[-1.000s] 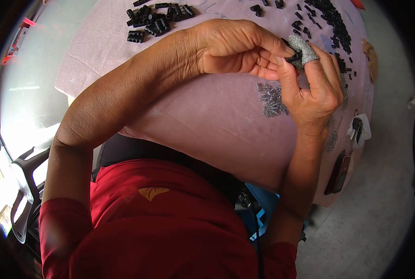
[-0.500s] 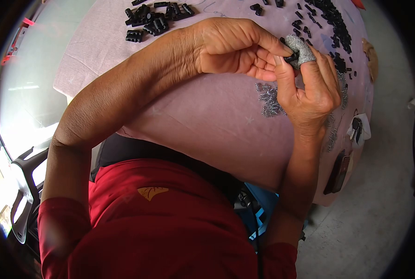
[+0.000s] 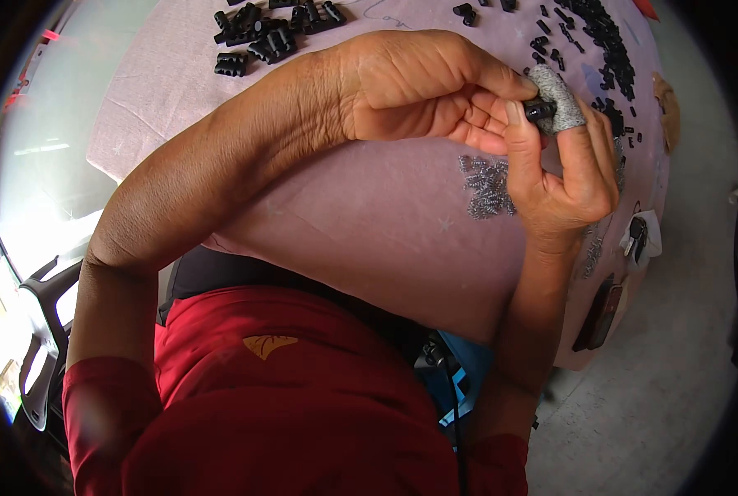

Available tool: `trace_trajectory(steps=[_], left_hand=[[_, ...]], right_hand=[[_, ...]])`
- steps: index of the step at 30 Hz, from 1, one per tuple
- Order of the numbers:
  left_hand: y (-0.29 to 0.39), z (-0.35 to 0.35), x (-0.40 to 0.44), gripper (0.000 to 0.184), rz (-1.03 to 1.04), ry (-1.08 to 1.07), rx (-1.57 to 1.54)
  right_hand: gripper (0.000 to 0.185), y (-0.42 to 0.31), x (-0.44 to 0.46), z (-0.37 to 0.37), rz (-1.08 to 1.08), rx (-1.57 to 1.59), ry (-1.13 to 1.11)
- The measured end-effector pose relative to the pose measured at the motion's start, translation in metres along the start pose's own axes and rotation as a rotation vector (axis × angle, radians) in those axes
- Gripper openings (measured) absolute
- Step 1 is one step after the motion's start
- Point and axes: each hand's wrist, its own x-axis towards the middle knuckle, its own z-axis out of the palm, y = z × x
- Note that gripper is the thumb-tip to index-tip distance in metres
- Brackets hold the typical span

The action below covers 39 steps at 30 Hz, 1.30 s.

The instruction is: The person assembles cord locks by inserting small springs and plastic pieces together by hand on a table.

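Observation:
A small black plastic cord lock [image 3: 539, 110] is pinched between my two hands over the far right part of the table. My left hand [image 3: 427, 87] is closed, its thumb and forefinger tips meeting at the cord lock's upper edge. From below, my right hand [image 3: 563, 169] grips it between thumb and index finger. A grey knitted finger sleeve [image 3: 557, 97] covers that index finger. Beside my right hand lies a pile of small metal springs [image 3: 486, 186]. The finger pads and part of the cord lock are hidden.
A pink cloth [image 3: 369, 215] covers the table. Several black cord locks [image 3: 269, 33] are heaped at the far left, and many small black parts [image 3: 604, 45] spread along the right. A phone [image 3: 602, 314] and keys [image 3: 636, 236] lie near the right edge.
Both hands have shifted slightly right and down in view. The cord lock shows more clearly between the fingertips, and more of the spring pile is uncovered.

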Motion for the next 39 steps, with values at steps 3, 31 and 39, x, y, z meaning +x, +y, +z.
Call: trace_trajectory(steps=[3,31,39], left_hand=[[0.001,0.008,-0.001,0.03,0.052,0.116,0.128],[-0.043,0.011,-0.003,0.013,0.701,0.105,1.376],[-0.047,0.005,0.004,0.01,0.812,0.11,1.35]], right_hand=[[0.025,0.007,0.0,0.0,-0.002,0.0,0.012],[0.013,0.0,0.024,0.001,0.769,0.615,-0.483],[0.024,0.001,0.062,0.038,0.533,0.855,-0.778]])
